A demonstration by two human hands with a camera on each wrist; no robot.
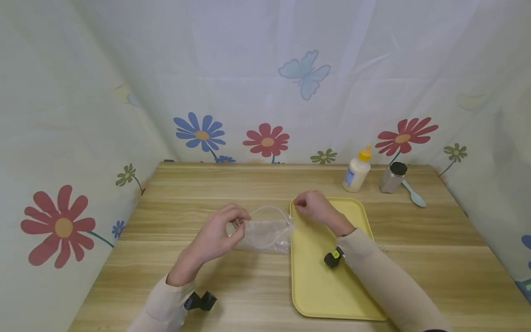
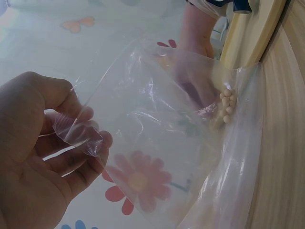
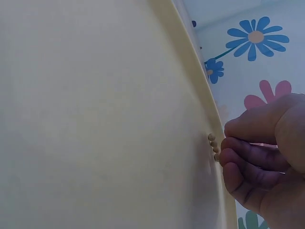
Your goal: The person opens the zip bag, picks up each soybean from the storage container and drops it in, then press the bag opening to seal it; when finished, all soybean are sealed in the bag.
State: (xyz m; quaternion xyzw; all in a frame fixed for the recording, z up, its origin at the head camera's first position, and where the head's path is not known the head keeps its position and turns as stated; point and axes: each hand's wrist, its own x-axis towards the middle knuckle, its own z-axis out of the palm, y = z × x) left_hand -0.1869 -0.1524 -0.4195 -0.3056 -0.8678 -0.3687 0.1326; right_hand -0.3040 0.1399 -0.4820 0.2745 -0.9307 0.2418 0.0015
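Observation:
My left hand point(image 1: 220, 233) pinches one edge of a clear plastic bag point(image 1: 265, 233) between thumb and fingers, and the film spreads out from there toward the tray. Over the far left corner of the yellow tray point(image 1: 315, 295), my right hand point(image 1: 315, 206) has its fingers curled with the tips together; what lies between them is hidden. Several small beige balls point(image 3: 213, 145) sit by the tray rim close to those fingertips in the right wrist view. In the left wrist view, small beige balls point(image 2: 227, 106) show through the clear film, near the right hand.
Behind the tray stand a white glue bottle point(image 1: 356, 174) with a yellow cap and a jar point(image 1: 392, 178) with a black lid. A pale blue spoon point(image 1: 415, 196) lies beside the jar. A flowered curtain point(image 1: 249, 83) hangs behind the wooden table point(image 1: 199, 184).

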